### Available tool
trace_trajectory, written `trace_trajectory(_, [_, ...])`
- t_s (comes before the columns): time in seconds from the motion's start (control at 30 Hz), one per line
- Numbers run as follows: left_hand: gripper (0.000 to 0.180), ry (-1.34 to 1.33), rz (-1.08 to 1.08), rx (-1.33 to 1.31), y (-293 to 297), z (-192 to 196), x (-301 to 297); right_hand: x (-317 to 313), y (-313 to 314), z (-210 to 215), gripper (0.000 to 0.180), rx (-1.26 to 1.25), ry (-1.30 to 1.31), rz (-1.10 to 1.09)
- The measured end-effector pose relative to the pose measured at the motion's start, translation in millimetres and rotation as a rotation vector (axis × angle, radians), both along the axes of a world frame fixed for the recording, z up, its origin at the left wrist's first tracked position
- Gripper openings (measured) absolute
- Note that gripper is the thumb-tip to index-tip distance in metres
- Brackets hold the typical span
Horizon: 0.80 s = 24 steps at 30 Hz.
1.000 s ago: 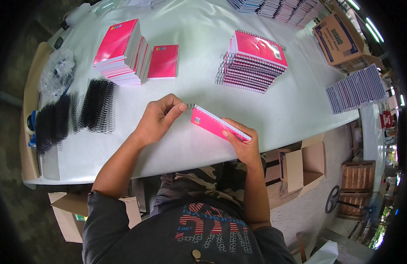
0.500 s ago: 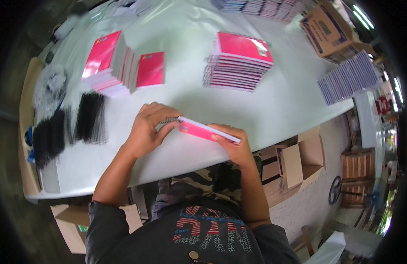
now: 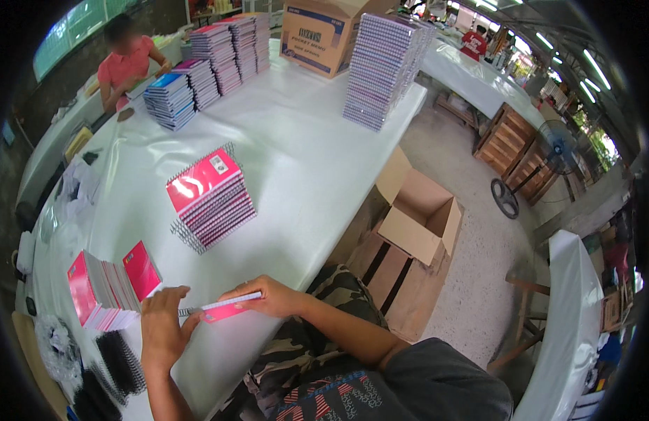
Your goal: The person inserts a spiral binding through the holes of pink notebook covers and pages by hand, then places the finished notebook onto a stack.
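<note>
A pink-covered notebook (image 3: 226, 310) is tilted edge-up near the front of the table, its white page edge showing. My right hand (image 3: 269, 296) grips its right end, thumb below and fingers along the top. From the notebook's left end sticks out a dark wire coil (image 3: 189, 311). My left hand (image 3: 164, 324) is closed loosely about this coil, thumb beside it and index finger stretched above; the exact contact is partly hidden. Just left stands a stack of pink notebooks without coils (image 3: 114, 295), a loose pink pad (image 3: 141, 269) leaning beside it. Beyond lies a stack of coil-bound pink notebooks (image 3: 213, 200).
Black wire coils (image 3: 119, 361) lie in bunches at the near left, by a clear plastic bag (image 3: 56, 344). Tall notebook stacks (image 3: 384, 70) and a carton (image 3: 317, 35) stand farther back. An open box (image 3: 422, 210) sits right of the table. Another person (image 3: 131, 59) works across it.
The view has swung up and to the right, bringing the co-worker and the fan into sight. Both hands stay at the pink notebook and coil; my left index finger looks straighter.
</note>
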<state>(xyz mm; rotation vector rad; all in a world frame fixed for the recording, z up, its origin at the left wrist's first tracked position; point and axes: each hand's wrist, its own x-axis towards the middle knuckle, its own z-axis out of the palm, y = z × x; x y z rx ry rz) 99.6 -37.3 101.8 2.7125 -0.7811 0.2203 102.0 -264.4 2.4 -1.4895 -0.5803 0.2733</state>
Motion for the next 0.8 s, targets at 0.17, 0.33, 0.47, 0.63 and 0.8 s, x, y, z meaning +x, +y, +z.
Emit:
trace_trajectory(0.17, [0.032, 0.351, 0.123, 0.149, -4, 23, -5, -3, -1, -3, 0.035, -0.018, -0.110, -0.006])
trace_trajectory(0.33, [0.024, -0.193, 0.032, 0.037, 1, 12, -21, -9, 7, 7, 0.036, -0.040, -0.109, 0.022])
trace_trajectory(0.47, [0.028, 0.229, 0.125, 0.225, -6, 17, -24, -25, 3, -1, 0.035, 0.055, -0.050, -0.001])
trace_trajectory(0.63, [0.029, 0.113, 0.002, 0.162, 18, 5, -44, -34, 15, -1, 0.032, 0.020, -0.074, 0.051])
trace_trajectory(0.8, [0.028, 0.011, 0.088, 0.191, 20, 4, -53, -38, 29, -5, 0.027, -0.014, -0.089, -0.013])
